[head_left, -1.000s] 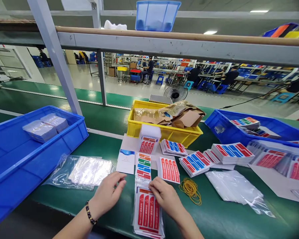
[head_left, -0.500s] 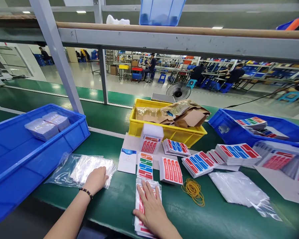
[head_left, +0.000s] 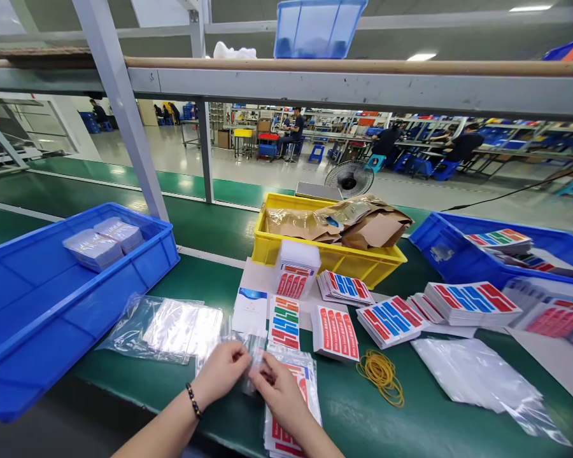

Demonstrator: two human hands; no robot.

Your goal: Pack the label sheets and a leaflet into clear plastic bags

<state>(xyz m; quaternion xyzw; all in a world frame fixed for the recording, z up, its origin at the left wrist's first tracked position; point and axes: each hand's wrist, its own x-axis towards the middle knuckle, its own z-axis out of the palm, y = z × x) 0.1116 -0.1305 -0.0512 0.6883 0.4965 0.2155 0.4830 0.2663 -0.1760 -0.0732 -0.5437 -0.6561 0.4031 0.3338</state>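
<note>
A long green tabletop (head_left: 391,426) runs under everything, with a large rectangular blue plastic tray (head_left: 124,280) at far left and, behind the middle, a yellow plastic bin (head_left: 358,266) filled with crumpled brown paper (head_left: 379,230). At the near edge, two bare forearms reach in from below and angle toward each other. Between the hands, just above the tabletop, is a small, clear plastic bag (head_left: 254,361), its left side at the left hand (head_left: 224,372) and its right side at the right hand (head_left: 281,388). The left hand, palm down with a dark beaded bracelet (head_left: 193,401) at the wrist, pinches the bag between thumb and curled forefinger. The right hand, fingers bent and tips close together, pinches the opposite side; the two sets of fingertips nearly meet. The right hand is over a stack of bagged white sheets with red labels (head_left: 281,439); whether it touches them cannot be told. Left of the hands lies a spread of glossy clear bags (head_left: 172,327). Beyond the fingertips is a narrow sheet of orange, green, blue and red stickers (head_left: 285,322), and to the right, a loose coil of yellow rubber bands (head_left: 381,376).
</note>
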